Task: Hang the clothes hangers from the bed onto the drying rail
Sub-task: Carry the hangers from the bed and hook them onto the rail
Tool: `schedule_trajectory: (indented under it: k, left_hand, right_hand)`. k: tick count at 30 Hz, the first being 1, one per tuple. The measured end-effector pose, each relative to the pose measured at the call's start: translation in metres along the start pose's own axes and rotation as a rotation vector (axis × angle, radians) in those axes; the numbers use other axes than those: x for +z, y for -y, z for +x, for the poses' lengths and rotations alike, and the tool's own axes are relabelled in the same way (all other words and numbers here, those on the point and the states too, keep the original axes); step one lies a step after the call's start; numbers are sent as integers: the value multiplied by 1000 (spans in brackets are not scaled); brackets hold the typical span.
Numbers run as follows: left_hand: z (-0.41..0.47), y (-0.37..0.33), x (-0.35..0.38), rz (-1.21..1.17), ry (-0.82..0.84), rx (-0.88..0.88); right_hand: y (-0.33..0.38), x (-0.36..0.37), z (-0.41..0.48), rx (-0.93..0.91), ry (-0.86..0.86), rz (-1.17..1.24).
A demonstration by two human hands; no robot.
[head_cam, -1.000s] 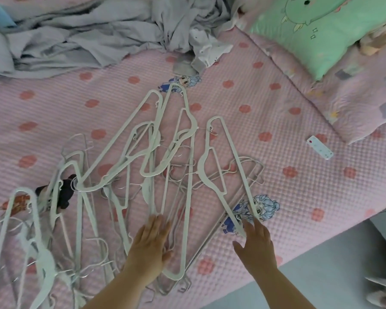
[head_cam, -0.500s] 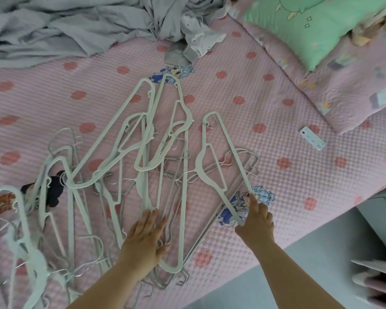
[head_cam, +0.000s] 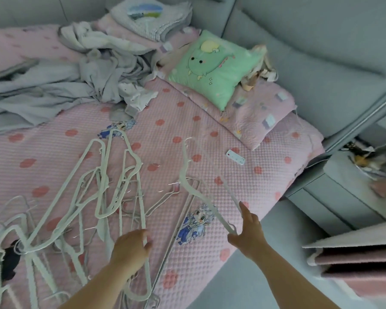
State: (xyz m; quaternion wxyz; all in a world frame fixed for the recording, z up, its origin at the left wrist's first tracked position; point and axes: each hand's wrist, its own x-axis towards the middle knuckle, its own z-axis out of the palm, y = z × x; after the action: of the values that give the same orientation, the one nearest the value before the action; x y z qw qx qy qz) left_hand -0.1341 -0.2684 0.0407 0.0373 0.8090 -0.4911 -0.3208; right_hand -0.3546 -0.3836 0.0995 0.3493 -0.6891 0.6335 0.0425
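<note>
Several white plastic hangers lie tangled on the pink bed cover, with thin wire hangers among them. My right hand pinches the corner of one white hanger, which is raised off the bed and tilts up and away, hook end far from me. My left hand rests curled on the lower bars of the hangers in the pile. The drying rail is not in view.
Crumpled grey laundry covers the far left of the bed. A green pillow sits at the head end, and a small white remote lies on the cover. A grey bedside cabinet and folded pink mats stand at right.
My right hand has closed on the rightmost white hanger and lifted it off the cover. My view has tilted up, bringing in the pillow and headboard. My left hand stays on the pile.
</note>
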Motion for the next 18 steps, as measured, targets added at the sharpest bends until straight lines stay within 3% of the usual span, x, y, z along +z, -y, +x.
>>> schedule_trajectory:
  k: [4, 9, 18]
  left_hand:
    - [5, -88, -26, -390, 84, 188]
    - [-29, -212, -56, -816, 201, 407]
    - [-144, -357, -45, -920, 376, 615]
  right_hand:
    - [-16, -36, -33, -18, -111, 229]
    - [-49, -68, -89, -19, -242, 305]
    - [-133, -124, -225, 23, -547, 440]
